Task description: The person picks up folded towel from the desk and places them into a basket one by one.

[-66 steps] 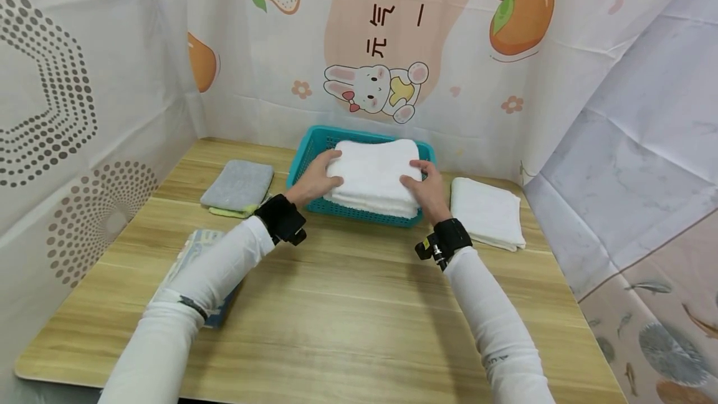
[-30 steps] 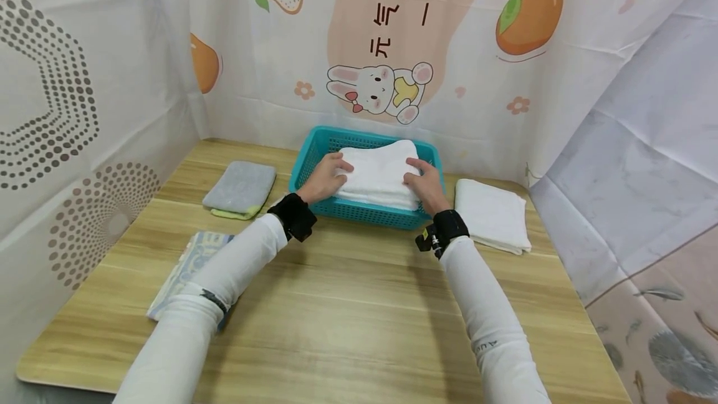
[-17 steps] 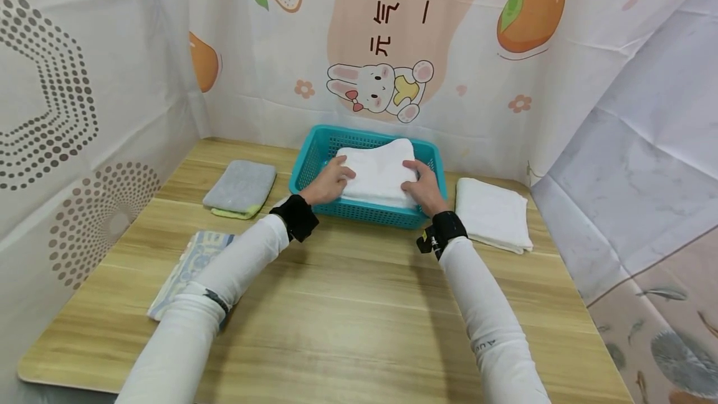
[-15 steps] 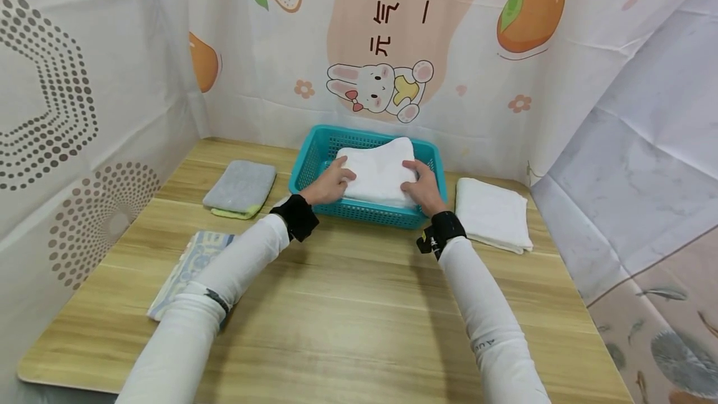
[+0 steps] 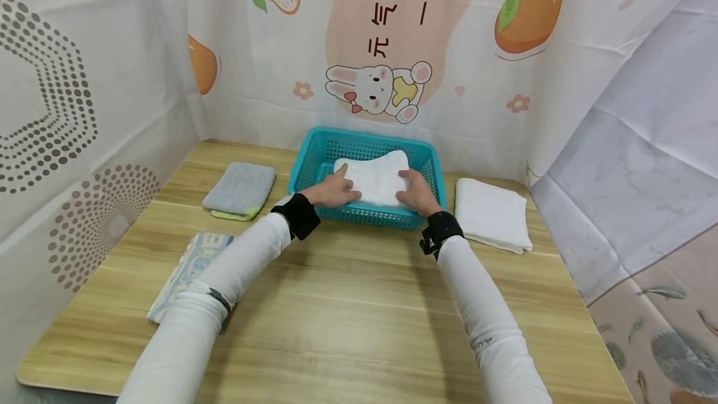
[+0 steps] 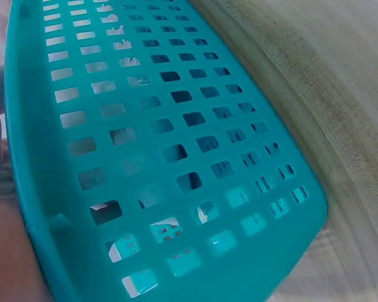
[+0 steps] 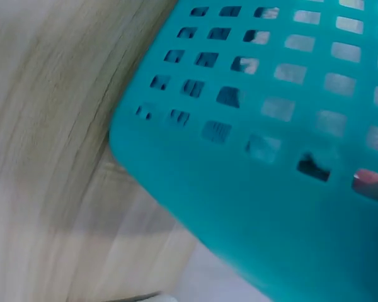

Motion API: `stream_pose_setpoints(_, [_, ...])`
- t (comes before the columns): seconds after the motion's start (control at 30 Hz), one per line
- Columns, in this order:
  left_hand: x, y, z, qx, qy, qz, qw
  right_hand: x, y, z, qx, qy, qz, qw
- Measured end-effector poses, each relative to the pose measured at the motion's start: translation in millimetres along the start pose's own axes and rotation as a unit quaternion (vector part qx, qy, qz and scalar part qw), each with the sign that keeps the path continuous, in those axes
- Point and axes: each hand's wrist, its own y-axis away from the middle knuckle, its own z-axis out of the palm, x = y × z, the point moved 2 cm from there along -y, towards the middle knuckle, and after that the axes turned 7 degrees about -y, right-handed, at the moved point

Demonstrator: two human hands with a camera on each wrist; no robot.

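A folded white towel [image 5: 374, 178] lies inside the turquoise perforated basket [image 5: 367, 216] at the back of the table, its far right corner raised. My left hand [image 5: 332, 191] holds the towel's left side, with the index finger stretched over its top. On the opposite side, my right hand [image 5: 416, 192] grips the towel's right edge. Some fingertips are hidden by the hands and the towel. In the left wrist view the basket's slotted wall [image 6: 170, 138] fills most of the picture. The right wrist view shows a rounded lower corner of the basket [image 7: 195, 170].
Left of the basket lies a folded grey cloth [image 5: 240, 187] with a yellow-green edge. A blue-and-cream patterned towel [image 5: 187, 273] is partly under my left forearm. Another folded white towel [image 5: 490, 214] sits to the right. Printed curtains [image 5: 258, 55] enclose the table [image 5: 348, 317].
The white towel has moved down from above the basket rim into the basket. Both hands have gone down with it. The other cloths have stayed where they were.
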Motion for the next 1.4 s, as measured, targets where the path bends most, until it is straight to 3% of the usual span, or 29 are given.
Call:
stream_pose_setpoints(0.17, [6.8,9.2,-2.0,0.001,-0.034,0.009,0.9994,-1,2,3,-0.007,0.005,0.015,1.0])
stream_pose_setpoints(0.37, [6.0,7.6,-3.4,0.001,-0.066,0.024,0.9976,-5,4,4,-0.011,0.016,0.027,0.999])
stream_pose_setpoints(0.7, [9.6,14.0,-5.2,-0.033,-0.056,0.016,0.9978,-9,9,5,-0.032,0.069,0.028,0.997])
stream_pose_setpoints(0.83, [3.4,8.7,-0.6,-0.054,-0.086,0.001,0.9948,-12,10,8,-0.04,0.086,0.049,0.994])
stream_pose_setpoints(0.93, [-13.3,-9.3,9.3,-0.057,-0.109,-0.003,0.9924,-13,11,11,-0.03,0.109,0.064,0.992])
stream_pose_setpoints(1.07, [-13.3,-12.1,9.6,-0.038,-0.11,-0.022,0.993,-14,13,12,-0.002,0.138,0.042,0.99])
stream_pose_setpoints(1.1, [-3.4,-4.5,5.1,-0.039,-0.112,-0.034,0.9923,-15,13,12,0.001,0.141,0.033,0.989])
stream_pose_setpoints(1.27, [8.8,9.8,1.3,0.001,-0.095,-0.023,0.9952,-16,15,11,-0.008,0.133,-0.001,0.991])
stream_pose_setpoints(1.4, [9.6,13.4,1.7,0.01,-0.068,-0.002,0.9976,-19,17,7,-0.035,0.136,-0.015,0.99])
